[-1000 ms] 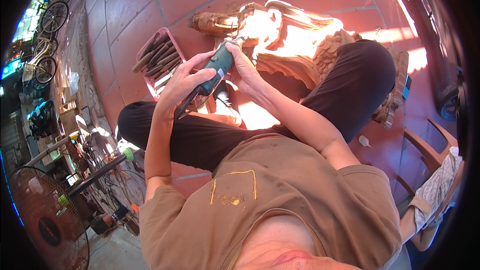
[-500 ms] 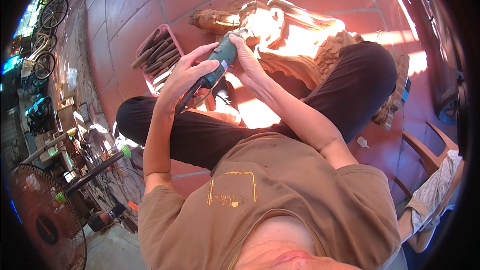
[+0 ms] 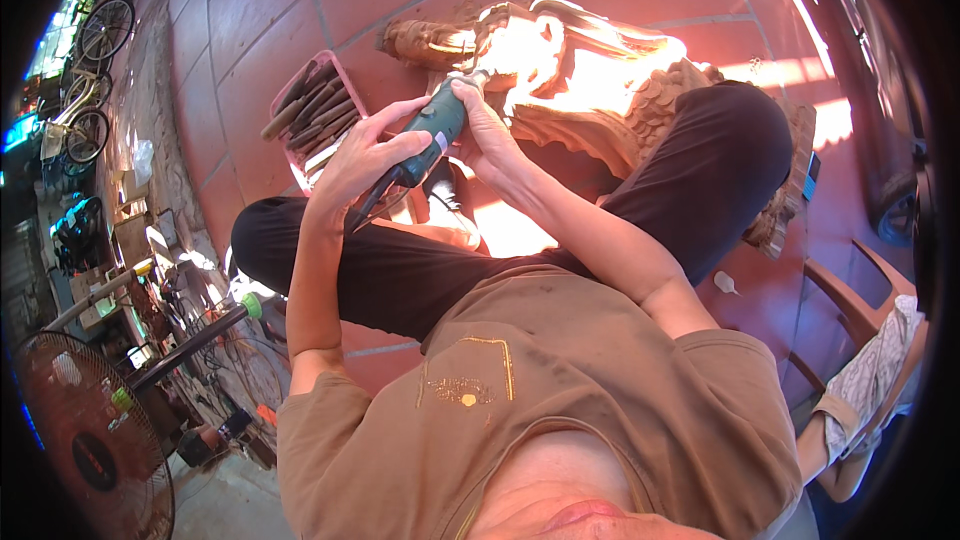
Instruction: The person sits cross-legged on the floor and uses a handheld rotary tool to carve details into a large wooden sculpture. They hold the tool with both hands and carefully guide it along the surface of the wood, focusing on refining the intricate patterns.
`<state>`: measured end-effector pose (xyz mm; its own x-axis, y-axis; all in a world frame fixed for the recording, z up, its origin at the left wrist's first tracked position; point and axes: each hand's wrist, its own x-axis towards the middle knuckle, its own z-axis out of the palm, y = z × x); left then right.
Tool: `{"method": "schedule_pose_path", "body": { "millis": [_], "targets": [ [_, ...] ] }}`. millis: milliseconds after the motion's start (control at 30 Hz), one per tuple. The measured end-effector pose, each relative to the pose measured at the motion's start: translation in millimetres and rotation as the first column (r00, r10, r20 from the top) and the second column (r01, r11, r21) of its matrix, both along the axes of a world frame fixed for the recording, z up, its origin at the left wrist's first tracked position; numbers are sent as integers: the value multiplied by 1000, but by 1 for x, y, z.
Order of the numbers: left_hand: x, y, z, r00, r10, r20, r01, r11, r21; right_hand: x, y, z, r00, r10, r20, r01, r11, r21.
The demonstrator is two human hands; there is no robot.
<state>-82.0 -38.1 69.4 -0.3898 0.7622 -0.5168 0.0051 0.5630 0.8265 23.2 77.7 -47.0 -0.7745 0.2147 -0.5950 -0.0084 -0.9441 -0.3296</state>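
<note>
Both hands, left hand (image 3: 365, 155) and right hand (image 3: 483, 125), fingers wrapped around the green grinder (image 3: 432, 135), have shifted toward the wooden carving (image 3: 560, 70) at upper centre.

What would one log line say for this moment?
hands: both gripping green power tool | tip: at wooden carving | nearby: pink tray of chisels

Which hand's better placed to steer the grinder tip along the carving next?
Likely the right hand: it grips the green power tool near its front end, next to the wooden carving. The left hand wraps the rear of the body by the cord, better for support.
</note>
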Motion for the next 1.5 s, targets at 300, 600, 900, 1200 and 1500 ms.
{"method": "schedule_pose_path", "body": {
  "millis": [300,600,900,1200,1500],
  "targets": [
    [-1,-1,13,980,87,181,-94,995,31,-7,-1,-1,998,-54,-7,55,998,25],
    [-30,-28,25,976,156,-153,-103,946,308,-11,1,6,999,-50,-15,50,998,-34],
    [-40,-45,64,697,-662,-277,636,391,666,-20,3,14,983,-174,-58,163,975,-153],
    [8,-28,1,882,-86,-463,-60,955,-291,-23,6,16,976,-174,-133,141,964,-223],
    [23,-1,-22,932,361,-42,-293,816,499,-30,3,11,966,-188,-180,135,953,-271]
  ]
}}
